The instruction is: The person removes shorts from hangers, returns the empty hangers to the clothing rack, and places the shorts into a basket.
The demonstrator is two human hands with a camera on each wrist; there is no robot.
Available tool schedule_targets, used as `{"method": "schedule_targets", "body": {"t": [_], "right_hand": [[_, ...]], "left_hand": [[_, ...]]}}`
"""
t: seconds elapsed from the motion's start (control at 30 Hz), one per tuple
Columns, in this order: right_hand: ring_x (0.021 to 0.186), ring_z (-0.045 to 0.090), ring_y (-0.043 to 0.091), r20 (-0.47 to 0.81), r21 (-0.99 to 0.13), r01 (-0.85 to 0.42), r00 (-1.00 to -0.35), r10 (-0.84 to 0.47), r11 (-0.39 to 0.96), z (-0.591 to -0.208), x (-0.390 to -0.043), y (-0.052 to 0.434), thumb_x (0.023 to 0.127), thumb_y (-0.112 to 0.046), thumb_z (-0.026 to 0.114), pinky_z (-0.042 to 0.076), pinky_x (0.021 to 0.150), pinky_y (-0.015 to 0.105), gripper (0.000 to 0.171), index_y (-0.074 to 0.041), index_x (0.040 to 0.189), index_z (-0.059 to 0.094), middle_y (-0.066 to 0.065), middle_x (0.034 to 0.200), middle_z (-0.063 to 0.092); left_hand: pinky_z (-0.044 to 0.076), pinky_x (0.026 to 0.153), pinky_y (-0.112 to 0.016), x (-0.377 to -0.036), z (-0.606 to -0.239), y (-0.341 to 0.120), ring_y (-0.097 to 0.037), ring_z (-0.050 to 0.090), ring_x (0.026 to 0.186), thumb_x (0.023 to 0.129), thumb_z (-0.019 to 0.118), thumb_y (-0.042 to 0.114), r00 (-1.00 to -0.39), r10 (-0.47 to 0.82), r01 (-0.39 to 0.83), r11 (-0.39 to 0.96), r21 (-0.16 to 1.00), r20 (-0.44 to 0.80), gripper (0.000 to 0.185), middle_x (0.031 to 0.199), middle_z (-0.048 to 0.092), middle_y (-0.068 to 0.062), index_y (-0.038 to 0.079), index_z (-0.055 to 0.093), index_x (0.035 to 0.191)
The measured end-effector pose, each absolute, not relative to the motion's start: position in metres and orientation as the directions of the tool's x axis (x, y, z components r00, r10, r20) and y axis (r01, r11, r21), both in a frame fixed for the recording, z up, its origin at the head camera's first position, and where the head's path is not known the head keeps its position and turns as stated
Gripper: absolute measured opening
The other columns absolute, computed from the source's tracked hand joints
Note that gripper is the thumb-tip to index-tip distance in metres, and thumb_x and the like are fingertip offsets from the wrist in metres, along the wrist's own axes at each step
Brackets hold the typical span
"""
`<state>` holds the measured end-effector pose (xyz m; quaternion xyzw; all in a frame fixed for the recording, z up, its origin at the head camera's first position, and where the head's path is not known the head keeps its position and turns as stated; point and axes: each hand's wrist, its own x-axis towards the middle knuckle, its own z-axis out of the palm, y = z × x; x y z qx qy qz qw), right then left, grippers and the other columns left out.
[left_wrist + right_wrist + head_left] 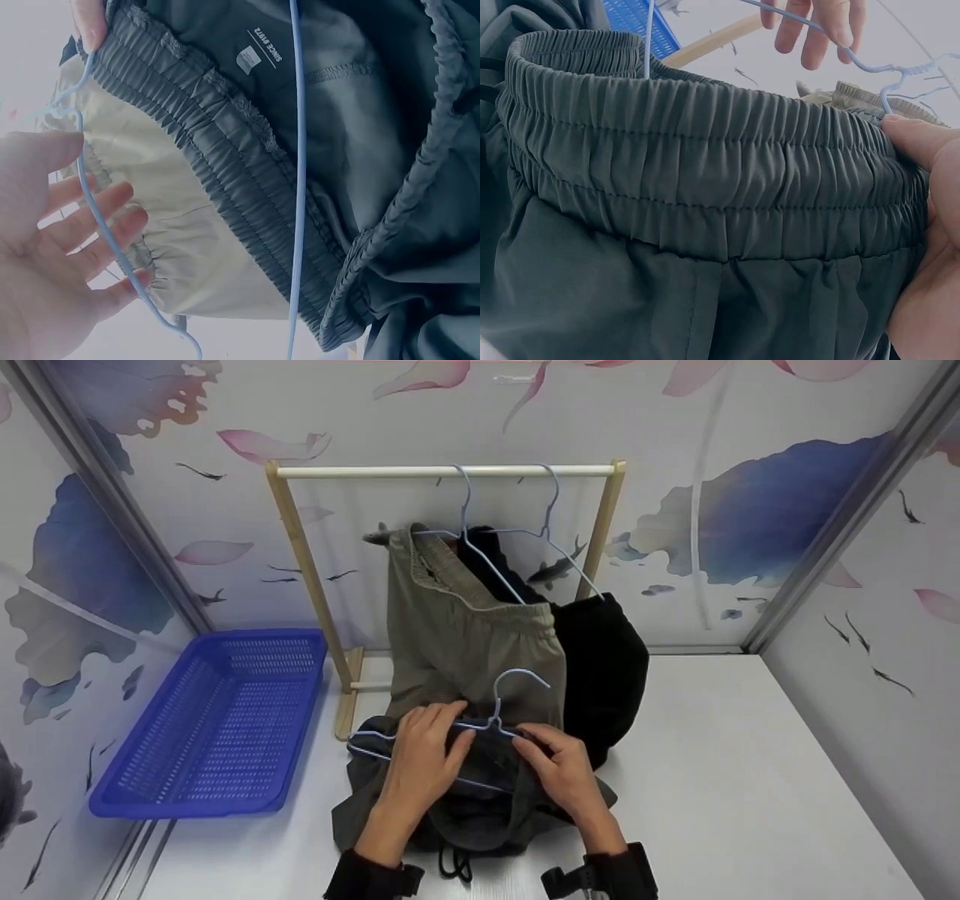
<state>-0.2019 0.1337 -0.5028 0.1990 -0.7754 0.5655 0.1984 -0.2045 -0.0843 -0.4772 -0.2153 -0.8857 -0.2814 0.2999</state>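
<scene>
Dark grey pants (480, 829) with a gathered elastic waistband (727, 180) lie bunched on the white table under both hands. A light-blue wire hanger (496, 709) sits at the waist opening, its hook pointing up and its lower bar (299, 150) crossing the opening. My left hand (420, 757) holds the hanger's upper wire on its left side, thumb against the wire and fingers spread behind it. On the other side, my right hand (562, 769) pinches the waistband along with the hanger's right shoulder. The right shoulder's end is hidden inside the pants.
Behind stands a wooden rack (300, 547) with a white rail (360, 472). Khaki pants (472, 637) and a black garment (604, 667) hang from it on similar hangers. A blue perforated basket (300, 720) stands left. Patterned panels enclose the table (735, 765).
</scene>
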Motion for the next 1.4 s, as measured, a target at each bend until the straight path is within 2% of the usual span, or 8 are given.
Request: {"method": "schedule_targets", "body": {"t": [0.23,0.4,0.57,0.83,1.03,1.23,1.4], "right_hand": [[0.097,0.072,0.016,0.528,-0.797,-0.531,-0.844,-0.095,0.288,-0.501,-0.203,0.133,0.094,-0.005,0.073,0.053,0.087,0.020,0.014,-0.007,0.107,0.079,0.006,0.104,0.077],[0.097,0.071,0.014,0.524,-0.797,-0.531,-0.845,-0.107,0.288,-0.502,-0.203,0.133,0.095,-0.006,0.073,0.053,0.086,0.019,0.014,-0.007,0.108,0.079,0.006,0.104,0.077],[0.096,0.072,0.016,0.518,-0.806,-0.525,-0.849,-0.104,0.275,-0.502,-0.201,0.133,0.095,-0.005,0.073,0.053,0.085,0.019,0.015,-0.007,0.108,0.079,0.006,0.104,0.077],[0.094,0.071,0.022,0.500,-0.825,-0.506,-0.861,-0.095,0.252,-0.503,-0.200,0.133,0.095,-0.004,0.072,0.052,0.084,0.018,0.016,-0.010,0.108,0.079,0.004,0.104,0.077],[0.094,0.070,0.018,0.521,-0.810,-0.525,-0.849,-0.092,0.263,-0.506,-0.201,0.132,0.096,-0.002,0.071,0.052,0.084,0.018,0.015,-0.006,0.108,0.078,0.006,0.104,0.076],[0.091,0.066,0.009,0.554,-0.787,-0.551,-0.829,-0.076,0.279,-0.508,-0.201,0.131,0.096,0.001,0.068,0.050,0.082,0.016,0.014,-0.005,0.106,0.077,0.008,0.100,0.076],[0.092,0.067,0.008,0.523,-0.804,-0.521,-0.849,-0.074,0.287,-0.508,-0.202,0.133,0.099,-0.004,0.066,0.050,0.083,0.016,0.015,-0.007,0.108,0.077,0.005,0.103,0.077]], "left_hand": [[0.051,0.088,-0.047,-0.205,-0.478,-0.083,-0.025,0.069,0.090,0.096,0.075,0.021,-0.750,0.192,0.558,0.697,0.450,0.632,0.014,0.097,0.075,-0.005,0.008,0.076,0.102],[0.050,0.077,-0.041,-0.205,-0.480,-0.084,-0.019,0.066,0.082,0.095,0.075,0.019,-0.774,0.176,0.561,0.635,0.531,0.608,0.009,0.089,0.072,-0.001,0.010,0.076,0.094],[0.051,0.074,-0.039,-0.205,-0.481,-0.086,-0.014,0.061,0.073,0.095,0.075,0.017,-0.779,0.178,0.572,0.593,0.566,0.601,0.008,0.086,0.071,0.000,0.010,0.076,0.092],[0.051,0.072,-0.038,-0.203,-0.481,-0.091,-0.013,0.064,0.073,0.093,0.077,0.017,-0.766,0.153,0.590,0.552,0.589,0.624,0.007,0.084,0.071,0.000,0.010,0.077,0.089],[0.051,0.070,-0.037,-0.202,-0.482,-0.095,-0.012,0.062,0.071,0.091,0.078,0.015,-0.757,0.139,0.597,0.545,0.589,0.638,0.006,0.082,0.071,0.001,0.010,0.077,0.088],[0.049,0.069,-0.036,-0.202,-0.484,-0.100,-0.011,0.060,0.070,0.090,0.079,0.014,-0.750,0.116,0.599,0.536,0.595,0.651,0.005,0.081,0.070,0.002,0.010,0.077,0.087],[0.047,0.068,-0.034,-0.203,-0.484,-0.105,-0.009,0.056,0.067,0.092,0.077,0.016,-0.763,0.107,0.587,0.527,0.614,0.638,0.006,0.080,0.069,0.003,0.011,0.078,0.088]]}}
